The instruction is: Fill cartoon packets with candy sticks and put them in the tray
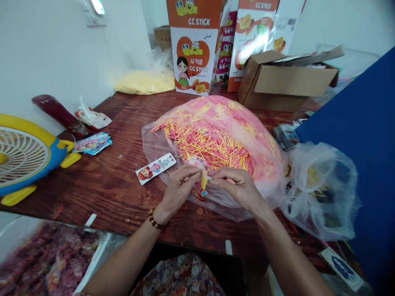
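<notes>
In the head view, clock positions are being taken from the packet, with 12 o'clock pointing away from the person.

Hands: The left hand (180, 185) is pinching a small printed packet (204, 180), the tips of thumb and forefinger pressing together on its edge. The right hand (239, 187) is gripping the opposite edge, its thumb and forefinger likewise meeting. The fingers are leaving no visible gap and are partly covering the packet. A bead bracelet (152, 220) is encircling the left wrist.

Packet: It is sitting between the hands, in front of the sticks, and is showing yellow at its middle. Whether it is touching the bench (123, 205) cannot be told.

Surroundings: Pink and yellow sticks (212, 148) are filling a large clear bag (151, 144), which is spreading from 11 to 2 o'clock. A printed card (156, 168) is lying between 9 and 10 o'clock, against the bag's edge. Farther out, a stack of wrappers (92, 144) is lying in the same direction. A fan (24, 152) is standing at 9 o'clock; a bottle (58, 111) and a tissue pack (92, 118) are occupying 10 o'clock. A carton (196, 53) is standing upright at 12 o'clock. An open box (290, 82) is resting between 1 and 2 o'clock. A crumpled plastic bag (336, 197) is lying at 3 o'clock.
</notes>
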`<state>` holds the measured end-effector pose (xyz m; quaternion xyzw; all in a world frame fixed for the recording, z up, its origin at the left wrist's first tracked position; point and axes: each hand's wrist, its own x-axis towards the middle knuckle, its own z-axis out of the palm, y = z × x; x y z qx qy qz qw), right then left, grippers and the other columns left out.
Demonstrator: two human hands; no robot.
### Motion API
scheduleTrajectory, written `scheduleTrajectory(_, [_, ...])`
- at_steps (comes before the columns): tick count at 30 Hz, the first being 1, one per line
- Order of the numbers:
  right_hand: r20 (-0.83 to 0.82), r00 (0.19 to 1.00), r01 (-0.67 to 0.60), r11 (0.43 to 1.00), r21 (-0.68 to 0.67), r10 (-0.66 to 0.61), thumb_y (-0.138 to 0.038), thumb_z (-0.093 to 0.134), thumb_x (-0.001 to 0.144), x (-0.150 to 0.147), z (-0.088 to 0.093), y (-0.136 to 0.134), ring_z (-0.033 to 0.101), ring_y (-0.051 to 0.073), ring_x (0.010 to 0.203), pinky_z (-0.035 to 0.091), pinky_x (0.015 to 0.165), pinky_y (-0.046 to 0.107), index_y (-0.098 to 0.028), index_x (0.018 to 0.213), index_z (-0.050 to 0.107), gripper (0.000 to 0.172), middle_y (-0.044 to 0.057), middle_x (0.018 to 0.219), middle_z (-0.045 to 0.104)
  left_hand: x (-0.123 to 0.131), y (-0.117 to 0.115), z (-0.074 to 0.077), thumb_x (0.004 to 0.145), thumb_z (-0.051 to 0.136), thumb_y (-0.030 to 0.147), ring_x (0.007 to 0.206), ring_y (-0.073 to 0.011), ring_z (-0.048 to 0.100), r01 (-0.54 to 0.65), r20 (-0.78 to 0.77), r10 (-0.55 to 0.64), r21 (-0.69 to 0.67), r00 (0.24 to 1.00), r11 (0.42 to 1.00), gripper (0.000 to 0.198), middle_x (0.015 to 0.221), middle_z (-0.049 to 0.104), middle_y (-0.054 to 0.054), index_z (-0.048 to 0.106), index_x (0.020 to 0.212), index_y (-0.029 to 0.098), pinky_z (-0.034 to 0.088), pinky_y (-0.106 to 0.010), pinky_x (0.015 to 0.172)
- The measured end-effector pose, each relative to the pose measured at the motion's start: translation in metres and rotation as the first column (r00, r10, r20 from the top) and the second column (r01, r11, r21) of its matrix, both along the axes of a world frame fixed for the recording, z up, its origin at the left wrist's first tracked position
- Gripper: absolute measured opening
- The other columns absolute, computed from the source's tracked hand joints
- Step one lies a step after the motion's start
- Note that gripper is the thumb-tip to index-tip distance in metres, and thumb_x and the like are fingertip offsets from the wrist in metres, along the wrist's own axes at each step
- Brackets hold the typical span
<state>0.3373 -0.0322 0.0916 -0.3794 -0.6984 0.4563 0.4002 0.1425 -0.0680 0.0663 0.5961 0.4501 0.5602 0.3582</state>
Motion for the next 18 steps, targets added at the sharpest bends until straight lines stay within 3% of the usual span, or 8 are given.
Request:
scheduleTrajectory(4, [-0.082,0.991,0.095,0.992,-0.078,-0.101,-0.032,0.074,0.077,-0.006,-0.002,0.004,0.060,0.016,0.067,0.046,0.066,0.028,-0.021,0.072,0.074,0.013,0.000,0.069,0.068,-0.002,0.000,0.005,0.086,0.065,0.027,0.080,-0.0155,0.062,-0.040,0.072,0.045,-0.078,0.996,0.996,0.013,0.086,0.069,-0.004,0.074,0.083,0.018,0.049,-0.027,0.076])
scheduleTrajectory(8, [-0.115,0.985,0.112,0.983,-0.143,-0.128,-0.032,0.071,0.078,-0.012,-0.008,0.001,0.056,0.015,0.063,0.044,0.061,0.027,-0.021,0.074,0.074,0.013,0.000,0.069,0.067,-0.003,0.000,0.003,0.087,0.065,0.028,0.080,-0.0156,0.061,0.007,0.087,0.004,-0.122,0.996,0.992,0.015,0.085,0.068,-0.004,0.074,0.084,0.017,0.048,-0.027,0.075])
scheduleTrajectory(12, [-0.023,1.000,0.012,0.997,-0.073,-0.014,-0.032,0.066,0.082,-0.018,-0.010,-0.002,0.057,0.015,0.065,0.043,0.064,0.027,-0.021,0.073,0.072,0.016,-0.001,0.069,0.065,-0.002,0.000,-0.001,0.089,0.061,0.025,0.080,-0.0151,0.060,-0.027,-0.028,0.025,-0.057,0.999,0.998,0.015,0.085,0.067,-0.004,0.075,0.088,0.019,0.046,-0.026,0.076])
scheduleTrajectory(16, [0.142,0.982,0.113,0.991,0.074,-0.122,-0.028,0.064,0.084,-0.015,-0.007,0.000,0.057,0.015,0.067,0.041,0.064,0.026,-0.021,0.071,0.071,0.016,0.000,0.069,0.065,0.000,-0.002,-0.003,0.089,0.061,0.024,0.075,-0.0140,0.058,-0.030,-0.142,0.026,-0.029,0.990,0.999,0.015,0.080,0.065,-0.002,0.075,0.085,0.019,0.045,-0.025,0.073])
scheduleTrajectory(18, [0.174,0.981,0.068,0.994,0.085,-0.082,-0.028,0.064,0.084,-0.013,-0.007,0.002,0.056,0.014,0.064,0.040,0.062,0.026,-0.021,0.069,0.070,0.018,-0.001,0.067,0.064,0.000,-0.002,-0.005,0.089,0.061,0.024,0.073,-0.0135,0.058,-0.024,-0.141,0.016,-0.054,0.990,0.998,0.016,0.078,0.064,-0.002,0.075,0.084,0.018,0.044,-0.025,0.071])
